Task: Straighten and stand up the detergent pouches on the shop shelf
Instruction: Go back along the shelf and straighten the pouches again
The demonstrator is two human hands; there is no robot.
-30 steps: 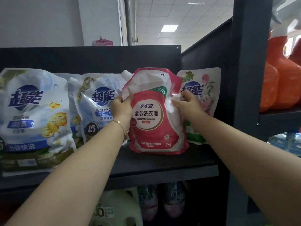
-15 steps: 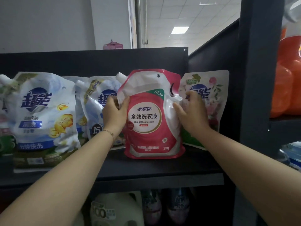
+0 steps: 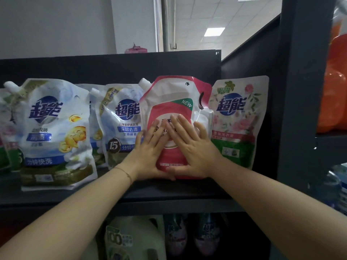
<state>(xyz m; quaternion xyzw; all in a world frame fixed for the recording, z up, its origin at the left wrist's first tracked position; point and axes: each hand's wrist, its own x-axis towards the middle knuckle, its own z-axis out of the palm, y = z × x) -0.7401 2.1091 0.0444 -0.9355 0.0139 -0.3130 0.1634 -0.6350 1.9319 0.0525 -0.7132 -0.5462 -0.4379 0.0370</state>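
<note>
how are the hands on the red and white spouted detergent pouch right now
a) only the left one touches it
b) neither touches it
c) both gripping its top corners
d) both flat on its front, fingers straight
d: the left hand and the right hand both press flat, fingers straight, on the front of the red and white spouted detergent pouch, which stands on the black metal shelf.

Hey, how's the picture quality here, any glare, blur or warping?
Head view: sheen streaks the white top of the red pouch; head view: the ceiling light is blown out; head view: the lower-shelf bottles sit in shadow, labels soft; head view: the orange bottles at the right edge look smeared.
</note>
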